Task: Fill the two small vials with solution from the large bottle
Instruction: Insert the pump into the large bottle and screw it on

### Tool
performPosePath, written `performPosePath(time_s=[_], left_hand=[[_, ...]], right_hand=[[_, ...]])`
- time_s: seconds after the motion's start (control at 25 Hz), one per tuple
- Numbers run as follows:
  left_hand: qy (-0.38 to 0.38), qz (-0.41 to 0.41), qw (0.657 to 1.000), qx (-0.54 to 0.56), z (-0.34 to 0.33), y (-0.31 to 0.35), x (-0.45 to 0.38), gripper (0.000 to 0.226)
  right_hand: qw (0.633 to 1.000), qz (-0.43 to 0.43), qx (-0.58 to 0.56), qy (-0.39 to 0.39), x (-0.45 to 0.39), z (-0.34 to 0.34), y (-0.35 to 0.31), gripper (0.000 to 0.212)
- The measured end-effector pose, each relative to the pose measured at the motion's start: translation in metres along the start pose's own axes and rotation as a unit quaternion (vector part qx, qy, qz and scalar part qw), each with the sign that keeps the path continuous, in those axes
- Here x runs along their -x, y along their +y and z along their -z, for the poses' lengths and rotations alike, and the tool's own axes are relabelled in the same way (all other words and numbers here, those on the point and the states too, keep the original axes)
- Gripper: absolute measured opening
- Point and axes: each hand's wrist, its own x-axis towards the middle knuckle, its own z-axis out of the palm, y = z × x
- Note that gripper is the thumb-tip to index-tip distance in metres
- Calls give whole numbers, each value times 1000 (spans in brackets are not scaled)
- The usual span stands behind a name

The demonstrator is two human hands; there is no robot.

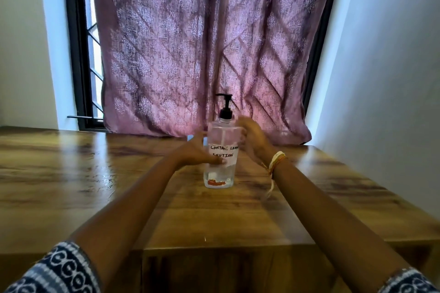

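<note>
Head view: hands (195, 150) flanking bottle (220, 150).

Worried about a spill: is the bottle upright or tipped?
Upright. The bottle stands on its base on the table, pump pointing straight up.

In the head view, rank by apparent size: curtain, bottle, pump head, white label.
1. Curtain, by far the largest.
2. Bottle, clear, standing on the table.
3. and 4. White label and black pump head look close; the left hand covers part of the label, so I won't rank them.
</note>
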Motion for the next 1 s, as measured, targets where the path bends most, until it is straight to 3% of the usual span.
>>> performPosePath(time_s=[0.08, 0.16, 0.28, 0.4, 0.56, 0.76, 1.0], left_hand=[[5, 17, 998, -61, -4, -25, 10, 74], [18, 29, 997, -63, -11, -44, 17, 51], [29, 18, 999, 2, -20, -60, 21, 25], [59, 17, 998, -7, -23, -69, 12, 22], [134, -38, 985, -106, -28, -81, -4, 14], [139, -82, 973, -163, -29, -89, -11, 16], [135, -74, 971, -184, -30, -93, -10, 15]], right_hand=[[998, -28, 42, -24, 17, 0, 29, 31], [991, -17, 119, -54, 33, -4, 60, 55], [982, -3, 188, 2, 37, -7, 90, 84], [982, -9, 177, 58, 27, -3, 98, 83], [977, -24, 195, 85, -2, 7, 103, 76], [969, -36, 226, 97, -44, 14, 114, 85], [964, -41, 243, 104, -37, 9, 128, 81]])
